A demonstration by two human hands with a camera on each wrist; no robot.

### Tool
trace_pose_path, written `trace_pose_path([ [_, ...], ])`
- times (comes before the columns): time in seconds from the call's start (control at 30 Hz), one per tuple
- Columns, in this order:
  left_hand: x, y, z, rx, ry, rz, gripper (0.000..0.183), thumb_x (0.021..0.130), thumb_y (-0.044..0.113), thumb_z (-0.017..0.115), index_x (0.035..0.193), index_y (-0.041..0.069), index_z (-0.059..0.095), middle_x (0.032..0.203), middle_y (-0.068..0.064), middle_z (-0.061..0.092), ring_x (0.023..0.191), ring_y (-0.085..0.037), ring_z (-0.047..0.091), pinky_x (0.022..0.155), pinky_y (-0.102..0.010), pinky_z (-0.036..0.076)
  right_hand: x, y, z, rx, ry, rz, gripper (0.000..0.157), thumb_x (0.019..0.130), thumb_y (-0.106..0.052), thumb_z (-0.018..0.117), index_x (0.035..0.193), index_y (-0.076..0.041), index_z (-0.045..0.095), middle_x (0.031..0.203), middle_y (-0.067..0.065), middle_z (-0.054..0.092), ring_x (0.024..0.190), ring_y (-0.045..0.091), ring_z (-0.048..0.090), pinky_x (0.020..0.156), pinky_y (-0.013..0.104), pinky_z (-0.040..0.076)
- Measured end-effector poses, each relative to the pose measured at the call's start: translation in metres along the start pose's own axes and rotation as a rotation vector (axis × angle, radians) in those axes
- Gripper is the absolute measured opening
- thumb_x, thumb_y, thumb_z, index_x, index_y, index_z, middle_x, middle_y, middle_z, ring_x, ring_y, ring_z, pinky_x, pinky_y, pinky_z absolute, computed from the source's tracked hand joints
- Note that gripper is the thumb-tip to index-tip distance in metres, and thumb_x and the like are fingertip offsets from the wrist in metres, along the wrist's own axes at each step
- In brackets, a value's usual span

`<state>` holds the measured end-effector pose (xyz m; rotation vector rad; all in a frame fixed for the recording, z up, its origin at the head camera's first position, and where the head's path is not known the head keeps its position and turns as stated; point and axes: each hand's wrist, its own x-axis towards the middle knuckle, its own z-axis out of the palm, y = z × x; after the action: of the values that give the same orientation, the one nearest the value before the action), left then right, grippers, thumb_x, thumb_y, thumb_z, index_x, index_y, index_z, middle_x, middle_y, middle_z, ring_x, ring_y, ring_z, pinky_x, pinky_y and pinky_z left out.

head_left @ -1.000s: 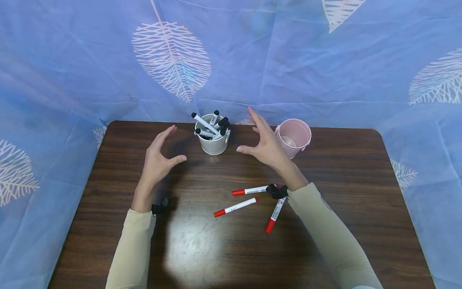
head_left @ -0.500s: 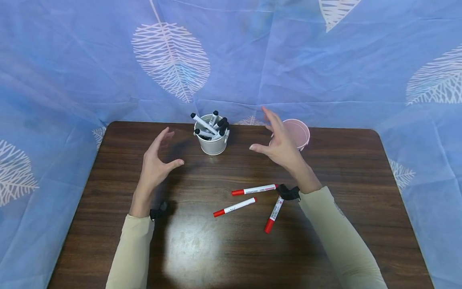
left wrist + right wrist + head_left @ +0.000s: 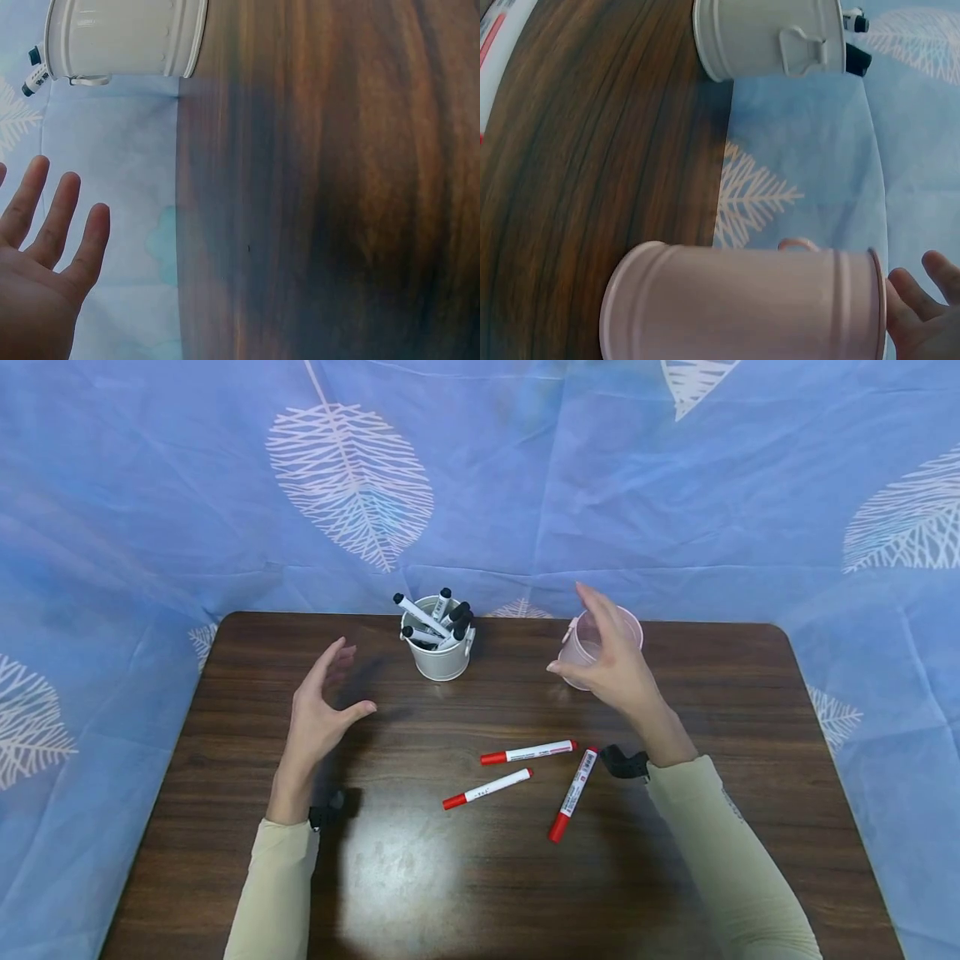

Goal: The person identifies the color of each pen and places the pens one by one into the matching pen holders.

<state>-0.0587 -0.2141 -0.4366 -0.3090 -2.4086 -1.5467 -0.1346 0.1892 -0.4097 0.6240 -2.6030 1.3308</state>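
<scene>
My right hand (image 3: 621, 668) is over the pink bucket (image 3: 576, 650) at the back of the table, overlapping it in the head view, thumb and fingers spread apart. In the right wrist view the fingertips (image 3: 941, 274) show just beyond the rim of that bucket, and its inside holds nothing visible. Left of centre, my left hand (image 3: 317, 718) hovers with fingers spread and nothing in it. Closest to it is the white bucket (image 3: 441, 663), which holds several black-capped markers (image 3: 422, 613). That bucket stands upright, apart from both hands.
Three red-capped markers lie mid-table: an upper one (image 3: 538, 752), a lower one (image 3: 489, 789) and a slanted one (image 3: 574, 793) near the right wrist strap (image 3: 624, 762). A blue leaf-patterned cloth (image 3: 495, 485) hangs behind the table's (image 3: 720, 693) back edge.
My right hand has moved right, from between the two buckets to over the pink one. My left hand has drifted slightly down and left. Buckets and markers have stayed in place.
</scene>
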Motion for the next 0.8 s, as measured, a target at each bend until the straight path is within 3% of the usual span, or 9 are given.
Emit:
trace_pose_path([
  [0.2,-0.002,-0.001,0.0,0.016,-0.005,-0.012,0.091,0.072,0.0,0.086,0.151,0.007,0.041,0.141,-0.022,0.052,0.128,-0.04,0.049,0.103,-0.06,0.037,-0.006,0.006,-0.012,-0.049,0.059,0.045,0.103,0.07,-0.013,0.091,0.156,-0.019,0.034,0.157,0.006,0.034,0.135,0.032,0.038,0.104,0.058,0.033],
  [0.4,-0.009,-0.005,0.003,0.028,-0.049,-0.051,0.093,0.071,0.004,0.088,0.151,0.008,0.041,0.141,-0.022,0.053,0.129,-0.039,0.049,0.103,-0.06,0.036,-0.014,0.017,-0.021,-0.092,0.117,0.08,0.103,0.069,-0.014,0.092,0.156,-0.018,0.035,0.156,0.007,0.034,0.14,0.029,0.033,0.104,0.062,0.031],
  [0.6,-0.016,-0.008,0.006,0.016,-0.072,-0.052,0.094,0.07,0.003,0.089,0.151,0.007,0.042,0.14,-0.021,0.054,0.129,-0.038,0.049,0.102,-0.059,0.036,-0.018,0.023,-0.024,-0.103,0.129,0.088,0.102,0.071,-0.015,0.091,0.155,-0.016,0.035,0.157,0.008,0.033,0.14,0.031,0.033,0.1,0.063,0.035],
  [0.8,-0.018,-0.006,0.009,0.025,-0.082,-0.047,0.095,0.068,0.003,0.09,0.151,0.01,0.043,0.14,-0.018,0.055,0.127,-0.036,0.051,0.101,-0.057,0.038,-0.02,0.025,-0.027,-0.113,0.142,0.11,0.104,0.069,-0.017,0.092,0.156,-0.021,0.035,0.157,0.007,0.033,0.137,0.031,0.036,0.1,0.061,0.037],
])
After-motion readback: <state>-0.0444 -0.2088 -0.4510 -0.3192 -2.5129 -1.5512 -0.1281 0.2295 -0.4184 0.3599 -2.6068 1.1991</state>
